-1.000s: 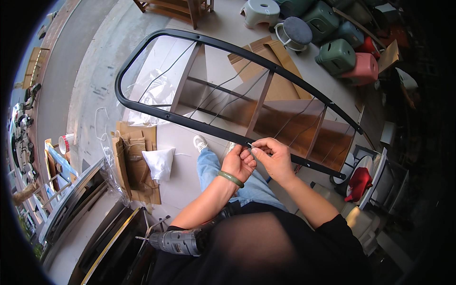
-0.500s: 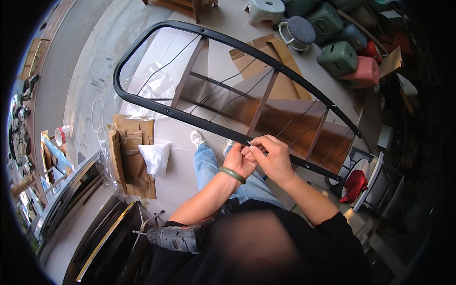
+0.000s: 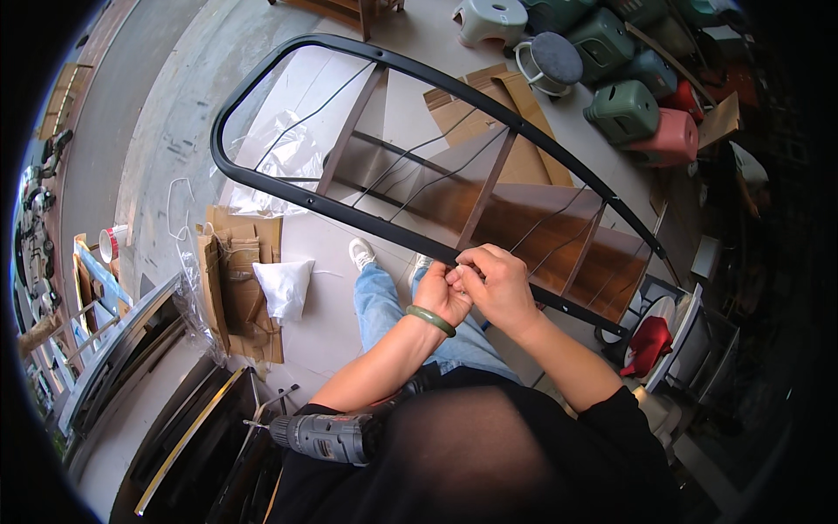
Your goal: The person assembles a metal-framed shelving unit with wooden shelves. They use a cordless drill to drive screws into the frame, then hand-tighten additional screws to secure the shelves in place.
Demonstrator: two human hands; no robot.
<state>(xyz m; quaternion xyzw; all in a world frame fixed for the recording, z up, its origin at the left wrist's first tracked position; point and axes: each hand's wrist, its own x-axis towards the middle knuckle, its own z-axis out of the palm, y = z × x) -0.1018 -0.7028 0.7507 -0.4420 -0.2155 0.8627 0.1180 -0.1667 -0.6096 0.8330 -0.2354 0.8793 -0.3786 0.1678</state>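
In front of me a shelf unit with an arched black metal frame lies on its side, brown boards and thin wavy rods running between its two rails. Both hands meet at the near rail. My left hand, a green bangle at its wrist, is closed with the fingertips pinched. Against them, my right hand pinches with thumb and forefinger. Whatever small thing is between the fingertips is hidden. A grey and black cordless drill is tucked by my left forearm, its bit pointing left.
Flattened cardboard and a white plastic bag lie left of my feet. Clear wrapping is behind the frame. Plastic stools crowd the far right. A red cloth rests at the right. Dark panels lean at the lower left.
My hands remain pinched together at the near rail, with only a slight shift of the fingers. The view has tilted a little.
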